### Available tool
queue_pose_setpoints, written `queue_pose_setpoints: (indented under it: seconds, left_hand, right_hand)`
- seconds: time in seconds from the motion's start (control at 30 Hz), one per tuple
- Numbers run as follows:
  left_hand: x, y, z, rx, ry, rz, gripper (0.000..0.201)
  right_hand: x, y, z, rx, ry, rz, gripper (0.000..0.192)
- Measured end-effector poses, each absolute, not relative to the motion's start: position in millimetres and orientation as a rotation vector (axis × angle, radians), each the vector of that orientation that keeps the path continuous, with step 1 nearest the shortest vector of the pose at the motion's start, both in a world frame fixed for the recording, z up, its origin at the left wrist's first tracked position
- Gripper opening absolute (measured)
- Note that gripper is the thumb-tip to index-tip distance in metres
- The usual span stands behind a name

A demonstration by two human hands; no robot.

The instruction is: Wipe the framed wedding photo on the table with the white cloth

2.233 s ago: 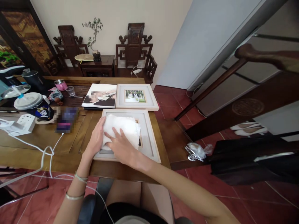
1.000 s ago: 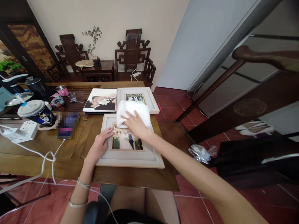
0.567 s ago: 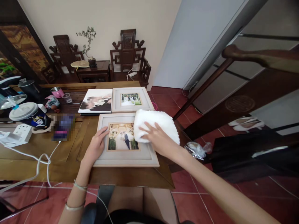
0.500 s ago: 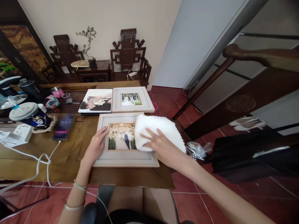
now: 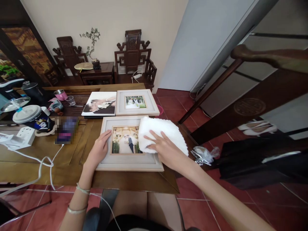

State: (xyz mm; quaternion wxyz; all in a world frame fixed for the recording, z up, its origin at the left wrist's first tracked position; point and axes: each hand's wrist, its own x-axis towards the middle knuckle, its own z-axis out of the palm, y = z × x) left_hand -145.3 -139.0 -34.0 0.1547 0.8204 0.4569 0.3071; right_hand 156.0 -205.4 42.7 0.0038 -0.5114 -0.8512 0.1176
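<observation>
Spanning the left and centre of the frame, table: a wooden table (image 5: 72, 150) carries everything in play; its right corner sits just under the near frame

Near frame: a pale picture frame (image 5: 130, 162) lies flat at centre, a photo of two figures under its glass

Cloth: a white cloth (image 5: 163, 133) lies over the frame's right side and overhangs the table's right edge

Right hand: the right hand (image 5: 166, 149) presses flat on the cloth, fingers spread and extended, not gripping

Left hand: the left hand (image 5: 98, 150) rests open on the frame's left border, fingers straight, steadying it

Far frame and print: a second frame (image 5: 137, 102) and an unframed photo print (image 5: 99, 103) lie side by side just above the near one

Left clutter: a lidded cup (image 5: 31, 117), a white power strip (image 5: 22, 134) and a white cable (image 5: 45, 160) sit at far left

Risk: as I judge it, the frame lies close to the table's right corner, so a hard sideways push could slide it off; the overhanging cloth could slip to the floor

Writing: none can be read; the cup bears a cartoon figure only, and one item beside it is blurred out
</observation>
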Motion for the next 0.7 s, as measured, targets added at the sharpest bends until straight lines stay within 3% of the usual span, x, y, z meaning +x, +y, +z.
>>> queue_pose_setpoints:
  seconds: [0.23, 0.57, 0.7]
  left_hand:
    - [-142, -139, -31, 2.336, 1.334, 0.861, 0.053]
    - [-139, -139, -30, 2.344, 1.354, 0.854, 0.046]
    - [-142, -139, -31, 2.355, 1.328, 0.845, 0.045]
  right_hand:
    - [161, -266, 51, -1.483, -2.769, 0.633, 0.067]
    - [58, -235, 53, -1.090, -2.852, 0.557, 0.045]
    - [61, -236, 47, -1.104, -2.830, 0.566, 0.047]
